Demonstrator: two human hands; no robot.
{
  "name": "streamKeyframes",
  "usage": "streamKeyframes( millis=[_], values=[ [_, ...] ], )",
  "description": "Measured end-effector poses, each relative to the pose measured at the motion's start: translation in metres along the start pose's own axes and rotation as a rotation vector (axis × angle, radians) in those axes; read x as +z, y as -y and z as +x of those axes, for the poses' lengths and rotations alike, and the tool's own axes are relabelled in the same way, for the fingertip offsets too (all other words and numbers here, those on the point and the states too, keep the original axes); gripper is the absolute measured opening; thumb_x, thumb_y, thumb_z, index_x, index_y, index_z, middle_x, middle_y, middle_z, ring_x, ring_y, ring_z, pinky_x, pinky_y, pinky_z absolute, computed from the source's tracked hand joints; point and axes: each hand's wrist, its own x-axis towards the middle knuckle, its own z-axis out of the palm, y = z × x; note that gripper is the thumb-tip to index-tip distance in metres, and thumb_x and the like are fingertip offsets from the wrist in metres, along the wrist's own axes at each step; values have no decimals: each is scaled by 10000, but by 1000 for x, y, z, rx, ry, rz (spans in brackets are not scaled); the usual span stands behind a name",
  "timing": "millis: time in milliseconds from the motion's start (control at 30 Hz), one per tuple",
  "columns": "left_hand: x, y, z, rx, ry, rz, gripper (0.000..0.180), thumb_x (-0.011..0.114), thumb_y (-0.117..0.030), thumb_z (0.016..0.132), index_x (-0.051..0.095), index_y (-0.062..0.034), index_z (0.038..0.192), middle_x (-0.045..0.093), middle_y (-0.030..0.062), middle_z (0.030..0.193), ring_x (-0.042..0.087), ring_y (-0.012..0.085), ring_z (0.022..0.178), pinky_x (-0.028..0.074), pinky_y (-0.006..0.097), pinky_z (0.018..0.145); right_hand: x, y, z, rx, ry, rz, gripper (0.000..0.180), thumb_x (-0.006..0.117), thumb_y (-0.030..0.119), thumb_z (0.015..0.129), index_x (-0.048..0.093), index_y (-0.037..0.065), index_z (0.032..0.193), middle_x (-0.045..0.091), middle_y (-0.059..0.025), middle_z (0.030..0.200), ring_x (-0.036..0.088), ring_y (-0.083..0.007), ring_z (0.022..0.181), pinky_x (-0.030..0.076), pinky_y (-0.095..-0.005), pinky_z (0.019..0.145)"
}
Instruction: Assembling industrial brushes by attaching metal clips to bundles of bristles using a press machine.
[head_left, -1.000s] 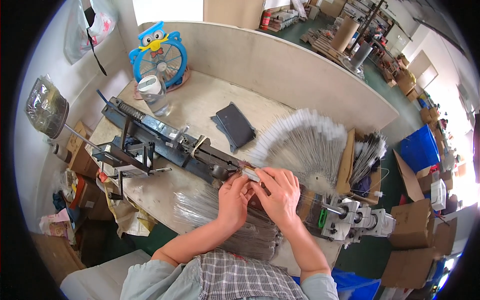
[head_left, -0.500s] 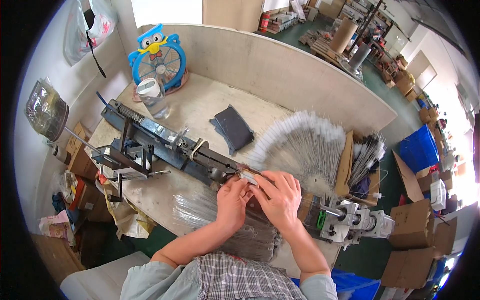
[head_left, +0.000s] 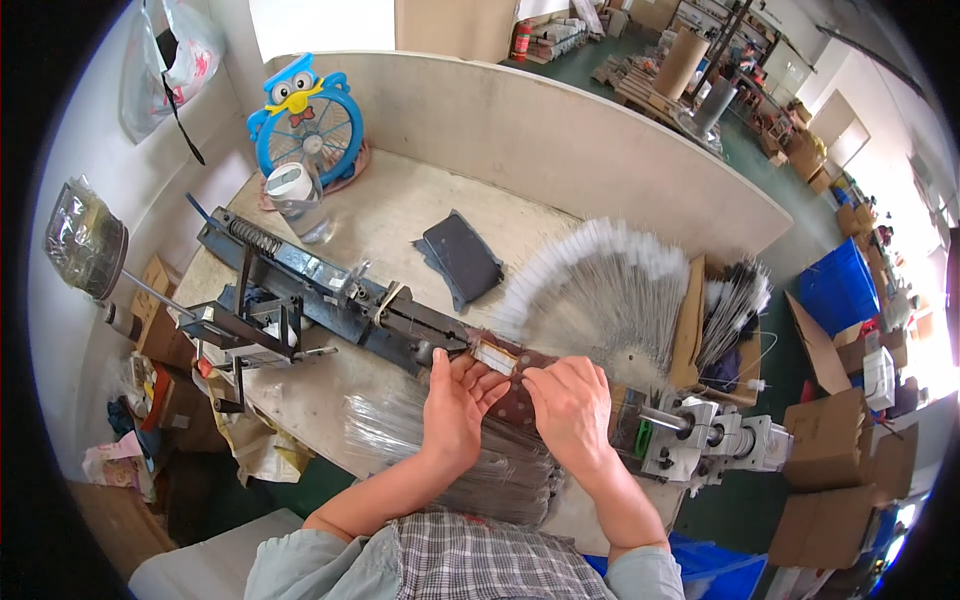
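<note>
Brown plate (head_left: 520, 385) on the machine (head_left: 330, 300): we see left hand (head_left: 455, 405) and right hand (head_left: 570, 405) fingers pinching, apparently, a small white piece (head_left: 495, 357).

Both forearms come up from the near edge of the bench (head_left: 330, 400), bare below rolled pale sleeves, and converge toward its middle. The left hand (head_left: 455, 400) lies palm down, wrist straight, its fingers (head_left: 478, 372) stretched forward and slightly curled, the thumb raised on the outer side and pointing to the far edge. The right hand (head_left: 572, 405) sits just beside it, back turned upward, knuckles bent, its fingers (head_left: 535, 380) folded inward toward the left hand so that the fingertips of both hands nearly meet. Neither hand is a closed fist; both press down with curled fingers. The elbows stay low and tucked near the body.
</note>
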Motion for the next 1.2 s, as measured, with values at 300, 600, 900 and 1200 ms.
streamKeyframes(
  millis=[300,600,900,1200],
  values=[
    [-4,0,-6,-46,50,164,601,284,-483,974,357,10,1311,486,131,1257,502,219,1128,399,352,951,-11,-5,1,12,-44,117,175,682,101,736,668,63,907,646,-35,879,571,-227,904,429,-351,782],
    [-110,-46,-17,150,-333,266,314,552,-210,903,544,-5,1140,633,102,980,610,184,858,490,295,736,-11,-16,-57,85,-20,236,136,665,82,761,672,73,896,636,-38,733,612,-223,652,488,-318,570],
    [-339,-200,-33,585,-951,88,395,711,-420,782,587,-80,941,602,1,829,569,93,719,457,210,575,6,-26,-99,271,423,160,99,638,199,798,663,103,795,615,-45,791,602,-249,744,494,-361,656],
    [-275,-128,-27,508,-866,3,393,579,-412,884,576,-60,1059,632,44,963,554,169,1010,424,302,826,2,-29,-95,479,433,200,120,607,188,822,652,85,864,641,-75,828,617,-278,780,487,-363,669]
  ],
)
